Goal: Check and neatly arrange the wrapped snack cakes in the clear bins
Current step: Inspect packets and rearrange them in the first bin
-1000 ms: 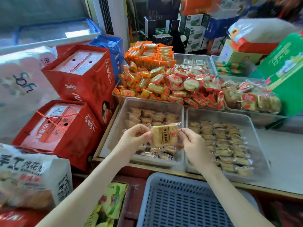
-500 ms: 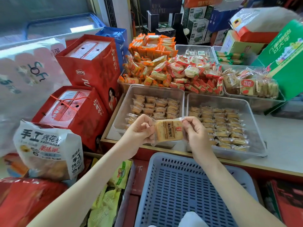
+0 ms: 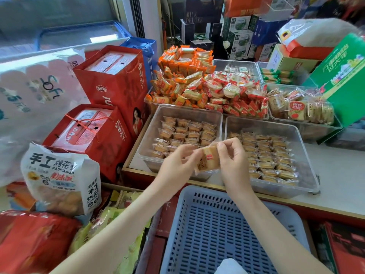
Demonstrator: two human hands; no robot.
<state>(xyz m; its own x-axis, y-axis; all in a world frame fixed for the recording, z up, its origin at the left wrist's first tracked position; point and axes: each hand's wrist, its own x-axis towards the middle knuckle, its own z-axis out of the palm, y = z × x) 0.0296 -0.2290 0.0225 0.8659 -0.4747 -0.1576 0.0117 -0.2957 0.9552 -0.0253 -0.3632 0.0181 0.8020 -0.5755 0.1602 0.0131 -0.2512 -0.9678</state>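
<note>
I see both forearms come up from the bottom edge and converge over the near end of the bins, the left one from the lower left and the right one from the lower right. The left hand (image 3: 177, 165) has its fingers curled, with thumb and fingertips pinching the left edge of a wrapped snack cake (image 3: 208, 158). The right hand (image 3: 233, 161) is bent at the wrist with its knuckles up and its fingers curled down, and it pinches the upper right edge of the same wrapper. Both hands are clamped on the cake, which hangs tilted between them with a small red label facing me.

The cake is held in the air above the front rim of the left clear bin (image 3: 158, 123), close to the gap between it and the right clear bin (image 3: 308, 165). I cannot tell whether it touches the rim.

The left bin holds rows of wrapped cakes (image 3: 187, 131) towards its back. The right bin's cakes (image 3: 266, 155) lie in neat rows across most of its floor. Both bins stand side by side on the worktop (image 3: 335, 175). A blue slotted basket (image 3: 207, 234) sits below the wrists, in front of the worktop.
</note>
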